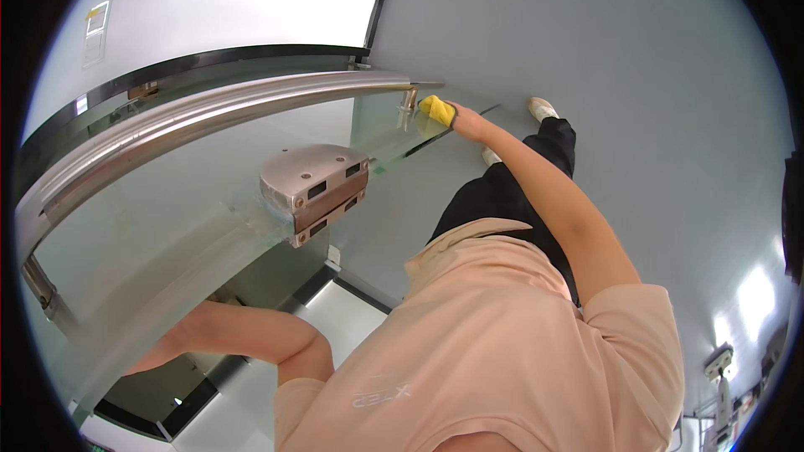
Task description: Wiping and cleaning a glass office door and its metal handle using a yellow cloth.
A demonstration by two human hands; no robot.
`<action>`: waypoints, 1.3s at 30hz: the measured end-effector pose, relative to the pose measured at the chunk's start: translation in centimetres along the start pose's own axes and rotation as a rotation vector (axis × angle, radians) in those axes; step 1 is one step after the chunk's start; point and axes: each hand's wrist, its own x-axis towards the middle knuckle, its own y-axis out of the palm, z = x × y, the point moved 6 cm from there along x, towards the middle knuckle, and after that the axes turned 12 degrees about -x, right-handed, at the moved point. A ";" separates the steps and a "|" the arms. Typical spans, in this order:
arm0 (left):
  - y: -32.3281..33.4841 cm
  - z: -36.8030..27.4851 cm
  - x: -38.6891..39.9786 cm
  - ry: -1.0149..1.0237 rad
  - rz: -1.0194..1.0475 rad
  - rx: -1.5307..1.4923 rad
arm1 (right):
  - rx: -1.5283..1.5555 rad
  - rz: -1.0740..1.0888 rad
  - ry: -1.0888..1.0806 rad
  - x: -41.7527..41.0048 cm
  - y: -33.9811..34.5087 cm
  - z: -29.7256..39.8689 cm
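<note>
My right hand (468, 122) grips a yellow cloth (438, 110) with a dark edge, at the glass beside the end mount of a long metal pull handle (220, 102). The handle runs along a glass door (207, 163). A rounded metal lock fitting (317, 179) with screws and dark slots sits at the door's edge. My left hand (154, 353) is beyond the glass edge at the lower left; its fingers are largely hidden, and whether it touches the door cannot be told.
Grey floor (653, 100) spreads beneath my shoes, with a dark strip (428, 142) across it near the cloth. A white panel (251, 0) with a dark frame stands beyond the handle. A light-coloured device on a pole (722, 383) is at the lower right.
</note>
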 end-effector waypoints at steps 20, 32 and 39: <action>0.9 1.8 -0.1 -0.125 -0.055 -0.114 | 0.230 0.107 -0.516 -8.9 -2.9 18.2; 1.5 -1.2 -0.3 0.115 0.072 0.257 | 0.079 0.225 -0.406 -6.6 -4.9 16.6; 1.7 -2.6 -2.0 0.088 0.093 0.487 | 0.426 -0.117 -0.358 -3.4 -12.2 24.1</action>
